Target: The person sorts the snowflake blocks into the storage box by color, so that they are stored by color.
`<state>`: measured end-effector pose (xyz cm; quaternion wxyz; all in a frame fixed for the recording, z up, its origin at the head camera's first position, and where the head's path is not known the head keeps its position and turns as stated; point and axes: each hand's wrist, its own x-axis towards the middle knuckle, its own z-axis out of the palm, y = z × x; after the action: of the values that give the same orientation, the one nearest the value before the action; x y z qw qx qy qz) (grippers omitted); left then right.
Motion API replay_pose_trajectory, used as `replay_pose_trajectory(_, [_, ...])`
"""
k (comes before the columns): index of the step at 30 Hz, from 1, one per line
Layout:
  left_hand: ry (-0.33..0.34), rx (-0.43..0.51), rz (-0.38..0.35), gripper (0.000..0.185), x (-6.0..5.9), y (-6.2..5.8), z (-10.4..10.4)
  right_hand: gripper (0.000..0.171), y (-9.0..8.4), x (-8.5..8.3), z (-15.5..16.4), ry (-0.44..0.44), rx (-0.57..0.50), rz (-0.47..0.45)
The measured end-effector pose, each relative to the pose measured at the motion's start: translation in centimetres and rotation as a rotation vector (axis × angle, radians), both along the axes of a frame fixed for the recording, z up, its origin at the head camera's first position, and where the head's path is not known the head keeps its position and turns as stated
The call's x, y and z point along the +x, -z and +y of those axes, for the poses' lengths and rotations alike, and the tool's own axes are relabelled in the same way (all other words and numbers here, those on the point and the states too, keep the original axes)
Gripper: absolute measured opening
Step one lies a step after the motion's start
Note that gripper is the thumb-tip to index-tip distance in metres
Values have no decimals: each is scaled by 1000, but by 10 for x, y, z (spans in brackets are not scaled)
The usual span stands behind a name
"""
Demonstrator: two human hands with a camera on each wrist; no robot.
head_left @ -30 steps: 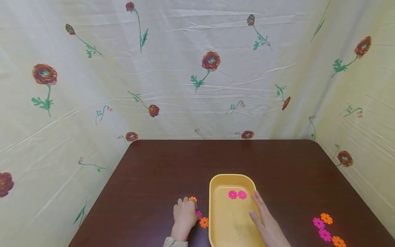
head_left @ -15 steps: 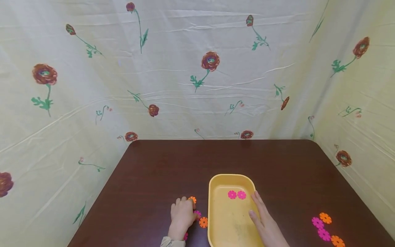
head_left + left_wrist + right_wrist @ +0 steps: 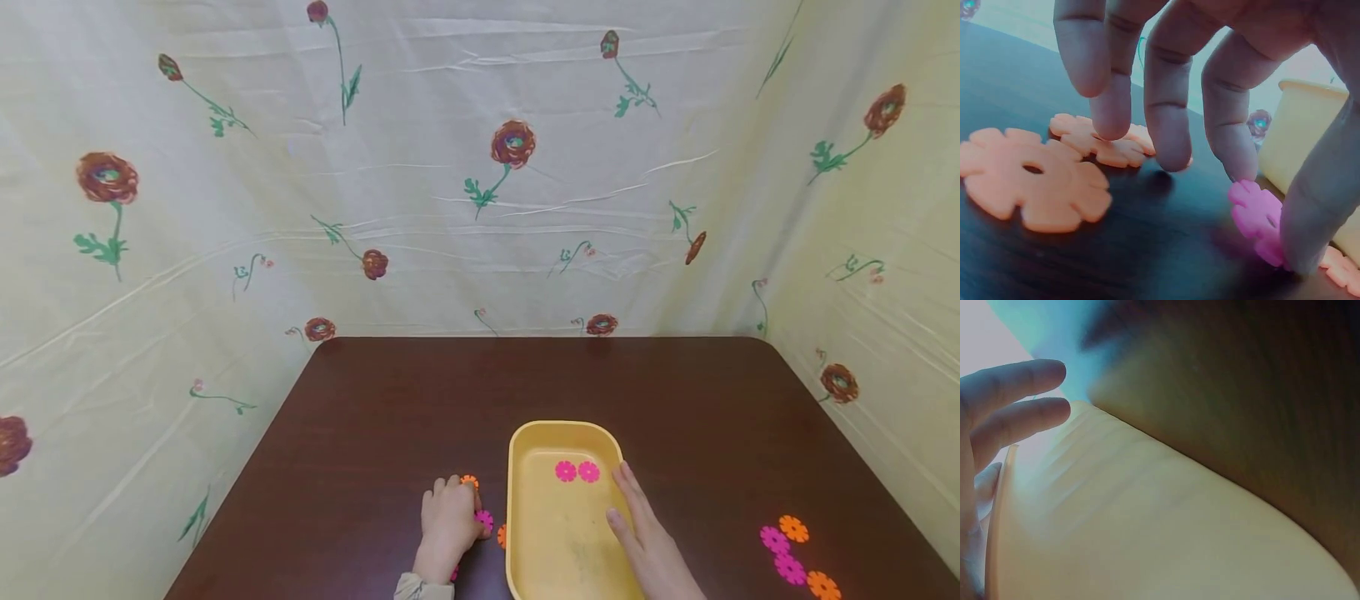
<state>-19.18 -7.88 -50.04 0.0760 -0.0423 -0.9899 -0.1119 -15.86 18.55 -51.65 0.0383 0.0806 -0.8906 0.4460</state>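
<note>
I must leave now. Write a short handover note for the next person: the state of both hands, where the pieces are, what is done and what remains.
Left hand: fingers curled down over the pieces left of the tray, thumb and a finger pinching a pink flower piece on the table.
Right hand: open, flat against the right rim of the yellow tray.
Done: two pink pieces lie in the tray.
Left: orange pieces beside the left hand, and a group of pink and orange pieces on the table's right side.
</note>
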Motion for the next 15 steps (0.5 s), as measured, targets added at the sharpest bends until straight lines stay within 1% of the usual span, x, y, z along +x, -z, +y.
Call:
replay_pose_trajectory(4, [23,13,25,41,-2,2,0,54,1,0,0,0,5,4])
replay_pose_trajectory(9, [36,22,99,34,-5,0,1,54,1,0,0,-4,-12,7])
replay_pose_trajectory(12, [28,30,153,31,-6,-6,2,54,0,0,1,-16,-33,-2])
replay_pose_trajectory(15, [1,40,191,29,-9,-16,3,55,-1,0,1,-26,-52,-6])
